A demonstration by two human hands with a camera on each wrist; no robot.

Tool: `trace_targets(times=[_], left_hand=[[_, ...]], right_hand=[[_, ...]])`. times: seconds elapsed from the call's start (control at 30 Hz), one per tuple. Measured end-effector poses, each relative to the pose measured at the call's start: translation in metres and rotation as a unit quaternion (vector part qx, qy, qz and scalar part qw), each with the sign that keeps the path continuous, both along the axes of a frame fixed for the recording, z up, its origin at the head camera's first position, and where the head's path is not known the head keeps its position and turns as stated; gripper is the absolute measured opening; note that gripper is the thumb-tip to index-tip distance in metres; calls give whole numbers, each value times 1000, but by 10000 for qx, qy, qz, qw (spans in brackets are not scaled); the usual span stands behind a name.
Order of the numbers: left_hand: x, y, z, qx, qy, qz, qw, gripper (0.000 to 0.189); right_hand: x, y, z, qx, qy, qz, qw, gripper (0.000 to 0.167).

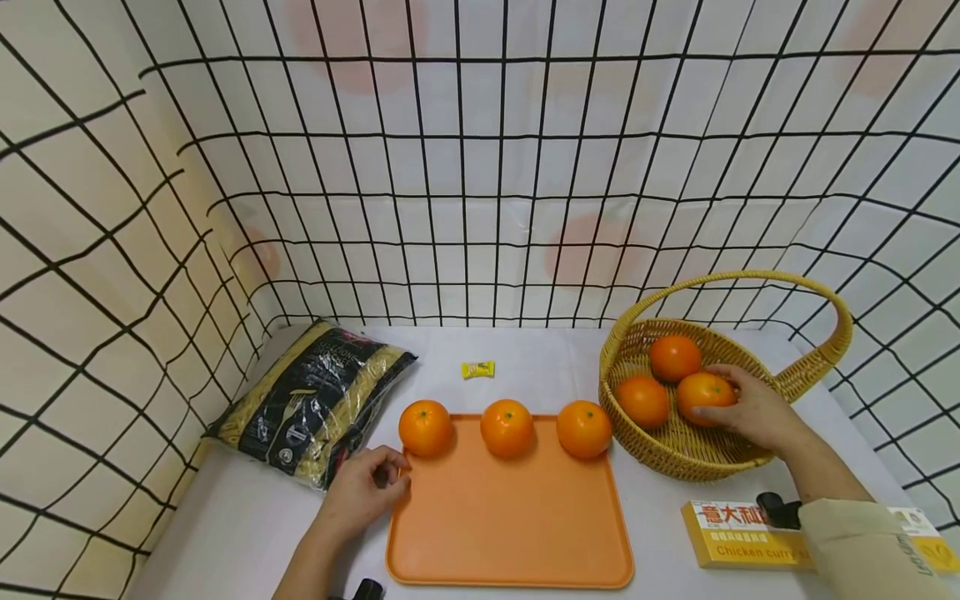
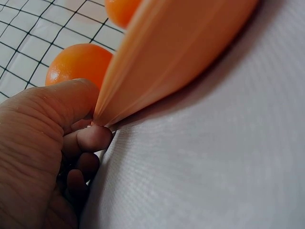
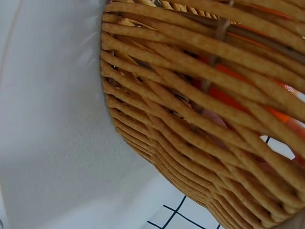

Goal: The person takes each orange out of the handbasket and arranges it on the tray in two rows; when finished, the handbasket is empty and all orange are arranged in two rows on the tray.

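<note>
My left hand [image 1: 363, 492] is at the left rim of an orange tray [image 1: 510, 521]; in the left wrist view its thumb and forefinger pinch the tray's edge [image 2: 167, 52]. Along the tray's far edge stand three oranges: left [image 1: 426, 428], middle [image 1: 507, 428] and right [image 1: 585, 430]. Inside the wicker basket [image 1: 667, 467], my right hand [image 1: 753, 412] grips an orange [image 1: 699, 395] between thumb and fingers. Two more oranges lie beside it, one behind [image 1: 675, 358] and one to its left [image 1: 642, 402]. In the right wrist view, the basket's woven wall [image 3: 190, 109] hides the hand.
A black and gold pasta bag [image 1: 318, 400] lies left of the tray. Behind the tray is a small yellow packet [image 1: 477, 369]. A yellow box [image 1: 738, 537] lies under the right forearm. Black wire grid [image 1: 480, 167] encloses the back and sides; the basket's handle [image 1: 813, 367] arches high.
</note>
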State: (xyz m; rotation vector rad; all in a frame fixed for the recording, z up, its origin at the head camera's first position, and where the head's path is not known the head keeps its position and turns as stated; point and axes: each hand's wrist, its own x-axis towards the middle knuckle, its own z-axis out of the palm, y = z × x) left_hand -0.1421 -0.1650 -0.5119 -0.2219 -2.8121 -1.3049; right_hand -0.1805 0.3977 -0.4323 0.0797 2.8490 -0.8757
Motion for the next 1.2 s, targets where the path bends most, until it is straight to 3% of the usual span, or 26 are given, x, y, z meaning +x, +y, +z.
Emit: trace_targets(times=[0.53,0.87,1.2], left_hand=[[-1,-2,0,184,-87,-86,9998,19],[-2,1,-3,40,-99,-166,9998,20],[-2,-1,0,-47,-26,-127,9999,20]], right_hand=[[-3,-4,0,193,135,49,9997,93],[11,0,0,82,-51,-499,9987,103],[23,-22,30,-259,352,-604,9972,100]])
